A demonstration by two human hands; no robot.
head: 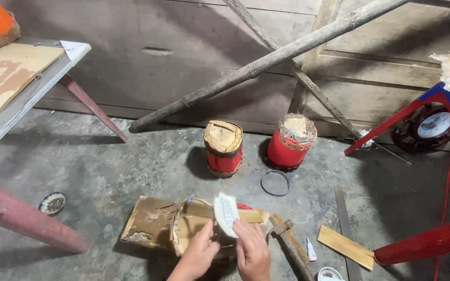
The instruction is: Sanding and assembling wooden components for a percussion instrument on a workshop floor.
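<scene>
My left hand (pixel 200 251) and my right hand (pixel 252 251) meet low in the picture over a small drum-shaped frame of bamboo strips (pixel 189 226) with some red at its far side. My right hand pinches a small white piece of paper with a blue pattern (pixel 226 212), held upright above the frame. My left hand's fingers touch the frame's rim just beside the paper. The frame rests against a worn wooden board (pixel 147 221) on the concrete floor.
Two red cylindrical lantern-like drums (pixel 223 148) (pixel 289 142) stand further back, a wire ring (pixel 275 182) before them. A hammer (pixel 286 237), glue tube (pixel 311 250), wooden slat (pixel 346 246) and metal ruler (pixel 342 216) lie right. Bamboo poles (pixel 266 60) lean on the wall. A table (pixel 22 88) stands left.
</scene>
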